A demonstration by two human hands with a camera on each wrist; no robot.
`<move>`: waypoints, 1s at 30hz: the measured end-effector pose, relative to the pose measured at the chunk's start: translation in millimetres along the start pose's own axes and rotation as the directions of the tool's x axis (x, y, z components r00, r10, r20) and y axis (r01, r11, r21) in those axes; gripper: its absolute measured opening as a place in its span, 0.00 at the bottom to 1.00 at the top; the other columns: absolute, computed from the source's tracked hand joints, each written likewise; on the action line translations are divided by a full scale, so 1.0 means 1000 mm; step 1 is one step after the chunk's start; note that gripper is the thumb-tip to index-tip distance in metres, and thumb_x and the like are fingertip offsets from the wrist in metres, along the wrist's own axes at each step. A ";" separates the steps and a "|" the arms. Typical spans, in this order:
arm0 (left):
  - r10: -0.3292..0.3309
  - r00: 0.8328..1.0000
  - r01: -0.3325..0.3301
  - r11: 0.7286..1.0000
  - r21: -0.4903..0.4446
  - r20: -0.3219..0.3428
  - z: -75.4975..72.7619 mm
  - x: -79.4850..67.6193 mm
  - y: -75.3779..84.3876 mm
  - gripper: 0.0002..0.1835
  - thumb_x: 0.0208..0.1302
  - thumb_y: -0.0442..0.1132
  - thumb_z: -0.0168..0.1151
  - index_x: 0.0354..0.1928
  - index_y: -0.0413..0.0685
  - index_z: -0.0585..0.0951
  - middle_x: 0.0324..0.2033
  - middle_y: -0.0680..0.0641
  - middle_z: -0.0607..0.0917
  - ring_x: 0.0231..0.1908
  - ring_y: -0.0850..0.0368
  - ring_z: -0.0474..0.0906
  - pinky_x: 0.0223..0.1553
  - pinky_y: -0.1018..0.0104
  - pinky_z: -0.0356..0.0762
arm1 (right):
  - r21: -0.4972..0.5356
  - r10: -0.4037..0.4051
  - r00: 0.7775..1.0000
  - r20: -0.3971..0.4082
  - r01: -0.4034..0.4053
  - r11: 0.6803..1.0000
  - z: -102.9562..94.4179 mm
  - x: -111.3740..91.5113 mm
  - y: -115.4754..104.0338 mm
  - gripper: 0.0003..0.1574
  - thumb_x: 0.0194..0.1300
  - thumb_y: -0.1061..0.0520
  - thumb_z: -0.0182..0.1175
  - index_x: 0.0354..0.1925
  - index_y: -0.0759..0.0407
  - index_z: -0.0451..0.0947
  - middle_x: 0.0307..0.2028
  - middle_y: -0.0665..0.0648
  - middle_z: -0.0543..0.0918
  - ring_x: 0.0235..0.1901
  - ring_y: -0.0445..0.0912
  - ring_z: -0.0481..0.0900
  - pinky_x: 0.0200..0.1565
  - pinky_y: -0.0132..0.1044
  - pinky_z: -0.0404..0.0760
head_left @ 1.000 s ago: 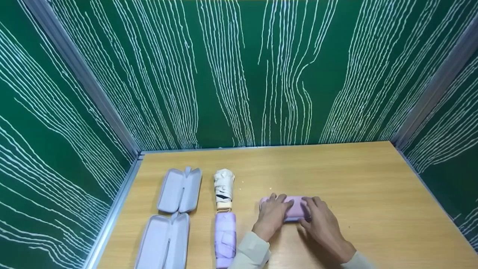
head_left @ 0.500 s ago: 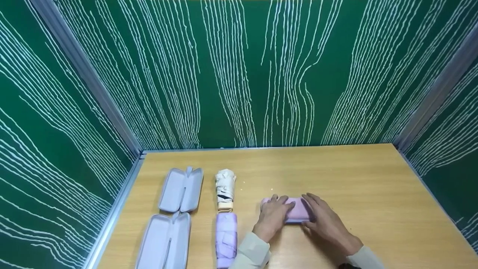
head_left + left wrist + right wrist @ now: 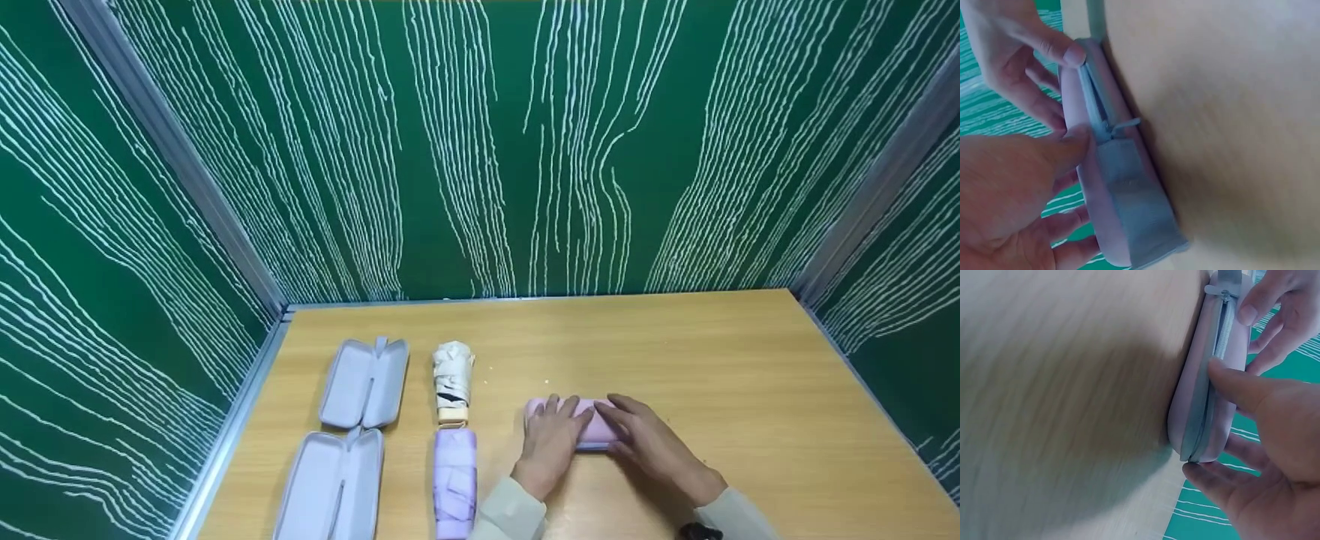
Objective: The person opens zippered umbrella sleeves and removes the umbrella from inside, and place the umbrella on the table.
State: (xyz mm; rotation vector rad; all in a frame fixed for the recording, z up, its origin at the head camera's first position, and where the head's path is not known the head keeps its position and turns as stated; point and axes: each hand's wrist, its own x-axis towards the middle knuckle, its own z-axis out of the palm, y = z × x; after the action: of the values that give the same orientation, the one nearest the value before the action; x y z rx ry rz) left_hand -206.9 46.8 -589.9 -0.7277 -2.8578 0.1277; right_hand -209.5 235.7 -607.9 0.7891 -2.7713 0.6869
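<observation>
A pink zip case [image 3: 596, 429], probably a glasses or pencil case, lies on the table between both hands. My left hand [image 3: 550, 442] grips its left part, fingers over the top and far side, thumb [image 3: 1075, 147] on the near side by the zip pull [image 3: 1126, 125]. A grey strap [image 3: 1140, 197] hangs at that end. My right hand [image 3: 652, 442] holds the right part, its thumb [image 3: 1227, 377] pressing along the zip [image 3: 1207, 402] and its fingers around the end and far side. The zip's edges stand slightly apart in both wrist views.
Two grey-lined cases, the far case [image 3: 365, 384] and the near case [image 3: 330, 487], lie unfolded at the left. Beside them are a folded white umbrella [image 3: 452, 375] and a folded purple umbrella [image 3: 454, 480]. Green walls [image 3: 525, 150] with white lines border the wooden table [image 3: 712, 337].
My right fingers have shifted left over the top of the case, closer to the left hand. My left hand stays on the left part, its fingers slightly more spread.
</observation>
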 end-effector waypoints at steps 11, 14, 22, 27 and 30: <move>-0.074 0.995 0.078 0.995 0.057 -0.066 0.006 -0.009 0.007 0.24 0.60 0.41 0.52 0.57 0.76 0.73 0.57 0.57 0.73 0.57 0.54 0.68 0.52 0.55 0.69 | 0.011 -0.015 0.998 -0.060 0.016 1.000 0.003 0.002 -0.002 0.35 0.46 0.63 0.71 0.56 0.62 0.75 0.54 0.70 0.73 0.53 0.64 0.71 0.55 0.56 0.68; -0.087 0.994 0.090 0.995 0.046 -0.061 0.005 -0.011 0.007 0.25 0.59 0.40 0.54 0.57 0.75 0.74 0.57 0.56 0.73 0.58 0.53 0.67 0.53 0.55 0.69 | 0.019 0.018 0.999 -0.050 -0.017 1.000 0.002 0.002 -0.003 0.35 0.47 0.63 0.70 0.56 0.61 0.74 0.55 0.71 0.72 0.54 0.64 0.70 0.55 0.57 0.67; -0.096 0.993 0.099 0.994 0.038 -0.069 0.005 -0.012 0.005 0.24 0.57 0.39 0.57 0.55 0.74 0.76 0.56 0.55 0.74 0.56 0.54 0.68 0.54 0.56 0.70 | 0.014 0.037 0.996 -0.087 -0.036 0.999 0.005 -0.001 -0.007 0.34 0.45 0.63 0.71 0.54 0.62 0.76 0.54 0.72 0.72 0.53 0.66 0.70 0.55 0.58 0.68; -0.085 0.992 0.089 0.995 0.043 -0.090 0.005 -0.012 0.003 0.24 0.55 0.40 0.59 0.53 0.74 0.77 0.54 0.56 0.75 0.55 0.54 0.69 0.52 0.57 0.71 | -0.026 0.045 0.994 -0.105 -0.048 0.999 0.006 -0.003 -0.011 0.34 0.44 0.61 0.72 0.53 0.62 0.77 0.52 0.71 0.73 0.51 0.65 0.71 0.53 0.57 0.69; -0.080 0.992 0.085 0.995 0.049 -0.099 0.003 -0.011 0.003 0.23 0.56 0.41 0.58 0.53 0.75 0.78 0.54 0.56 0.75 0.55 0.54 0.68 0.50 0.58 0.71 | -0.048 0.050 0.995 -0.085 -0.055 0.997 0.005 -0.003 -0.013 0.34 0.44 0.60 0.72 0.53 0.63 0.76 0.52 0.71 0.73 0.51 0.65 0.72 0.53 0.56 0.70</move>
State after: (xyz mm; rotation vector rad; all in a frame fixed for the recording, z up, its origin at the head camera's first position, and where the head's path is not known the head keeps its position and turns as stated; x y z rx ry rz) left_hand -196.5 43.8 -595.5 -0.5881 -2.7753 0.1511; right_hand -200.5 224.7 -607.7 0.6642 -2.7310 0.6410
